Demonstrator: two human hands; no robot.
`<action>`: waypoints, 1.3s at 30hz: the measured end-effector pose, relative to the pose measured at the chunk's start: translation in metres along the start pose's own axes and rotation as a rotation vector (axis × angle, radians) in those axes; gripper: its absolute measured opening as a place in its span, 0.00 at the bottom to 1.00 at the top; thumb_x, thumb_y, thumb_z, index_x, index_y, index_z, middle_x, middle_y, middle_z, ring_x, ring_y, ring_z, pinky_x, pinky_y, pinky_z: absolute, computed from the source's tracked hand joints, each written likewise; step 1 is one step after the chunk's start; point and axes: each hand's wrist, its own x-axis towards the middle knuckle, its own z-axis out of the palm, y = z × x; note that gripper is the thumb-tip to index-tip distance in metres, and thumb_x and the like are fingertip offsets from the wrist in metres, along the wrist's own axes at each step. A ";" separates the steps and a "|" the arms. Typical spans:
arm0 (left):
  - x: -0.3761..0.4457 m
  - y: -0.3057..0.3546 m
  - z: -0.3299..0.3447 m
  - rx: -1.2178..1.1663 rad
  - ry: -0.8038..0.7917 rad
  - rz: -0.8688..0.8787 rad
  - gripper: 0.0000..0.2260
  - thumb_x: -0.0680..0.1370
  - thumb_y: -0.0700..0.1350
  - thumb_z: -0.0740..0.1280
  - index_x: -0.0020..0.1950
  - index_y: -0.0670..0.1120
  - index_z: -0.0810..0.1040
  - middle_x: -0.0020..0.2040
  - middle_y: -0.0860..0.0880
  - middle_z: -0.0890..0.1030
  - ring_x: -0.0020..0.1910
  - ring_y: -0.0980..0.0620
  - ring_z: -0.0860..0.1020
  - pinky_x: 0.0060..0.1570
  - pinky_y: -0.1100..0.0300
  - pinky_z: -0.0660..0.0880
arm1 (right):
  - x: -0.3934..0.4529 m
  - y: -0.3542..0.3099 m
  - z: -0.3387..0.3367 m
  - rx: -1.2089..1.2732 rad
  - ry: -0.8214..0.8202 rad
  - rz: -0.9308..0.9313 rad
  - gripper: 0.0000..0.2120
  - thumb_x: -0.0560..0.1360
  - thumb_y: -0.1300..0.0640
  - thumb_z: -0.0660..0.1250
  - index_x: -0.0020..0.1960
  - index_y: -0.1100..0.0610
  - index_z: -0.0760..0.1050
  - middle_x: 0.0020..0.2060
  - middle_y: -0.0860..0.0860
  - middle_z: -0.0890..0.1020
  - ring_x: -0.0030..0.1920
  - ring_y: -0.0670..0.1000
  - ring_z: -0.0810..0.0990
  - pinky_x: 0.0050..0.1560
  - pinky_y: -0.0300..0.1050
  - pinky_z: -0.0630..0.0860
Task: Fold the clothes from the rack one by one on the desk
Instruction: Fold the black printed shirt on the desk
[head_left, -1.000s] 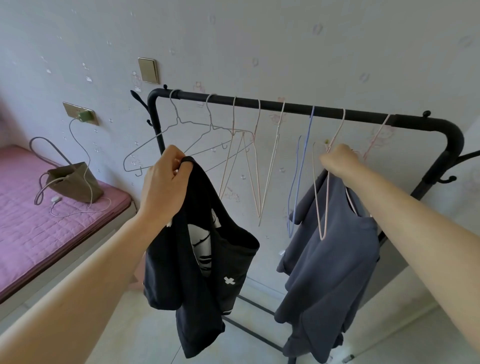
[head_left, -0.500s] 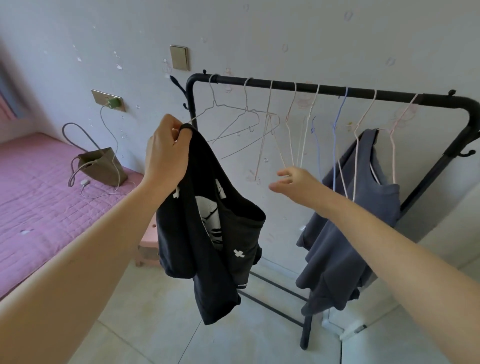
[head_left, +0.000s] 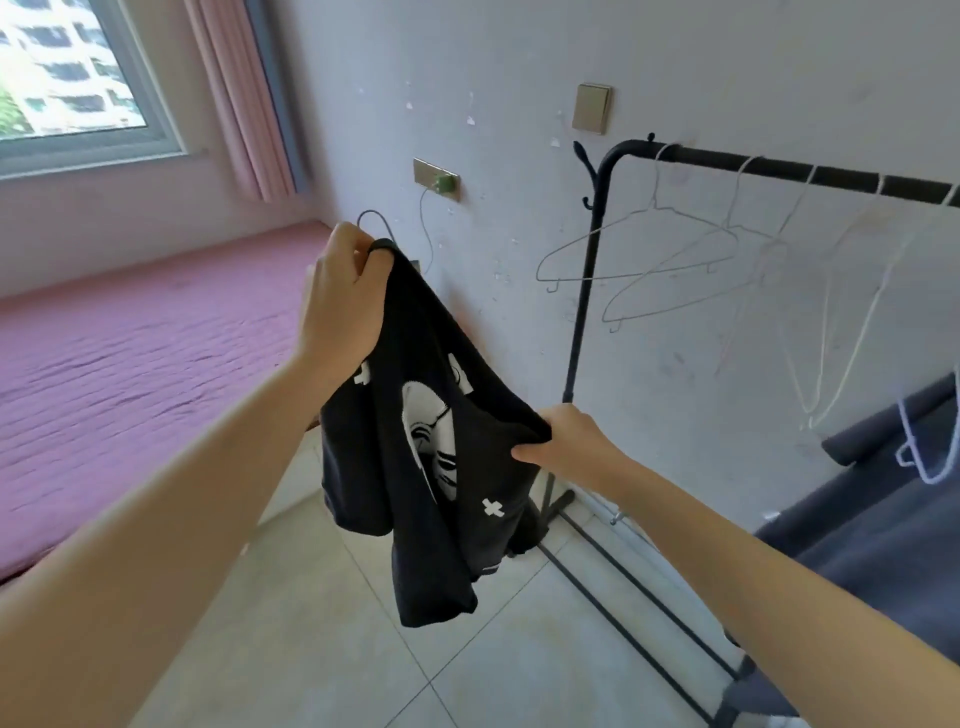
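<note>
A black T-shirt (head_left: 415, 483) with a white face print and small white crosses hangs in the air in front of me. My left hand (head_left: 343, 301) grips its top edge up high. Lower and to the right, my right hand (head_left: 566, 441) pinches another edge of the same shirt. The black clothes rack (head_left: 587, 270) stands against the wall on the right, with several empty wire hangers (head_left: 639, 249) on its bar. A grey garment (head_left: 872, 525) hangs on the rack at the right edge, partly cut off by the frame. The desk is not in view.
A pink mattress (head_left: 130, 364) lies low on the left under a window (head_left: 67, 78) with a pink curtain. A charger (head_left: 444, 183) is plugged into a wall socket. The rack's base bars (head_left: 639, 608) run across the tiled floor on the right.
My right hand left the rack and took hold of the black shirt's lower edge. The view swung left, bringing the window and mattress in. My left hand kept its grip.
</note>
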 end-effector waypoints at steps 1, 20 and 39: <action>0.000 -0.010 -0.012 0.010 0.021 -0.020 0.07 0.79 0.43 0.58 0.50 0.41 0.72 0.38 0.49 0.73 0.40 0.50 0.70 0.41 0.52 0.68 | 0.006 -0.005 0.001 0.020 -0.010 -0.018 0.21 0.74 0.62 0.69 0.31 0.46 0.63 0.23 0.43 0.69 0.26 0.45 0.67 0.24 0.31 0.62; -0.210 -0.090 -0.259 0.721 0.737 -0.525 0.07 0.81 0.49 0.54 0.50 0.50 0.69 0.39 0.50 0.76 0.42 0.46 0.75 0.45 0.48 0.71 | 0.053 -0.199 0.143 -0.040 -0.399 -0.785 0.14 0.79 0.47 0.62 0.55 0.57 0.73 0.44 0.50 0.79 0.47 0.53 0.78 0.47 0.50 0.76; -0.463 -0.052 -0.474 1.312 1.169 -0.798 0.08 0.84 0.45 0.50 0.48 0.43 0.63 0.34 0.45 0.72 0.31 0.41 0.71 0.34 0.50 0.66 | -0.158 -0.441 0.360 0.128 -0.645 -1.535 0.11 0.79 0.48 0.62 0.46 0.55 0.72 0.36 0.45 0.76 0.38 0.46 0.74 0.37 0.39 0.67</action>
